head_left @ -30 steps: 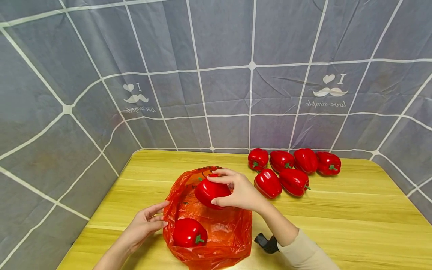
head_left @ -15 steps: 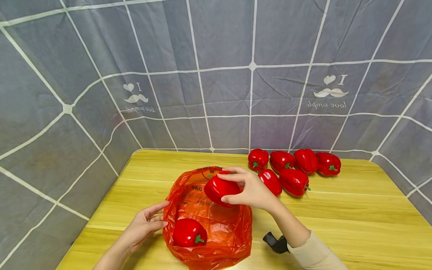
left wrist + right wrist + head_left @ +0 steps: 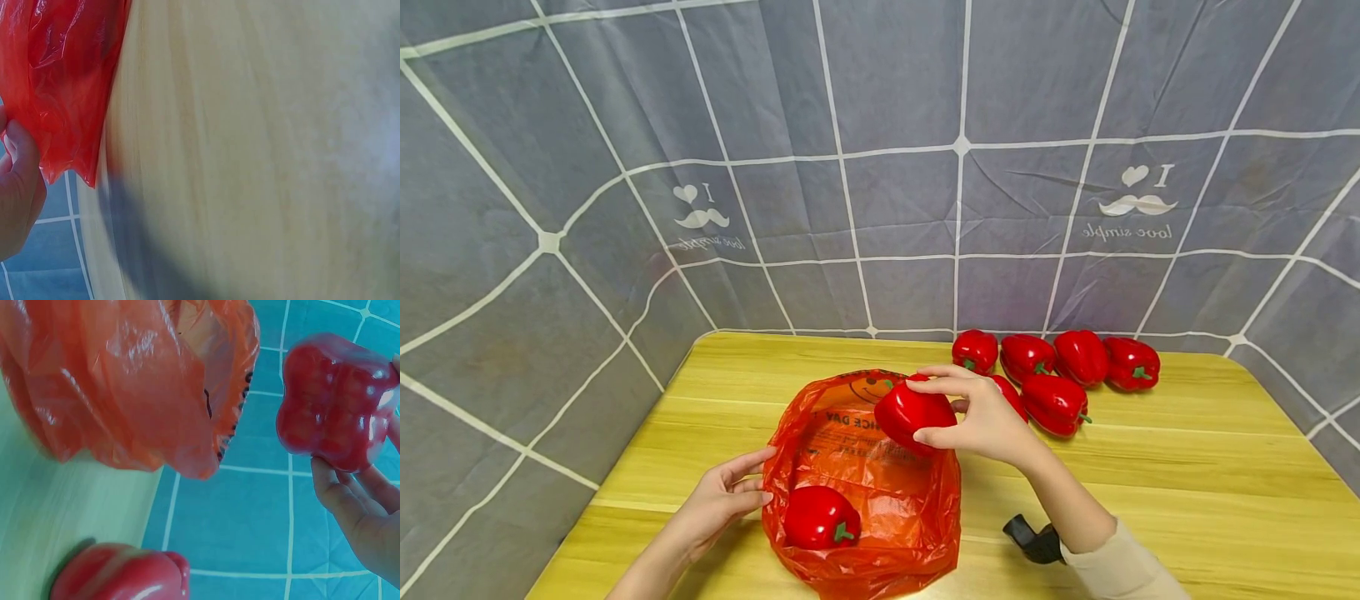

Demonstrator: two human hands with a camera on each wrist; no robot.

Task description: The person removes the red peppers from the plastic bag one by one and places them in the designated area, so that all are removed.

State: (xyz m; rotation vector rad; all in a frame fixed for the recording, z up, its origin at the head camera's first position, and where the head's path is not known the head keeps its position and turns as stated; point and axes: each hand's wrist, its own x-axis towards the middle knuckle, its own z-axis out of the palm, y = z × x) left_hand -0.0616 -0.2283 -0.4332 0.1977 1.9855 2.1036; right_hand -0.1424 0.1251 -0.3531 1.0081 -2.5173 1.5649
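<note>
My right hand (image 3: 981, 421) grips a red bell pepper (image 3: 912, 414) above the right side of an open red plastic bag (image 3: 947, 517). In the right wrist view, thumb and fingers hold that pepper from its side, its lobed end toward the camera, apart from the bag. A second bell pepper (image 3: 820, 517) lies inside the bag at its near left, green stem to the right. My left hand (image 3: 718, 500) touches the bag's outer left side with its fingertips, the fingers fairly straight. In the left wrist view, the left hand (image 3: 19, 187) is partly cut off beside the bag (image 3: 69, 94).
Several more bell peppers (image 3: 1054, 406) lie grouped at the back right of the wooden table (image 3: 1187, 492); my right hand partly covers one. A black object (image 3: 1036, 542) is beside the right wrist. A grey checked cloth (image 3: 902, 208) hangs behind and at the sides.
My right hand has moved to the right and slightly up with the bell pepper, from over the bag's middle to its right side. The left hand and bag have stayed in place.
</note>
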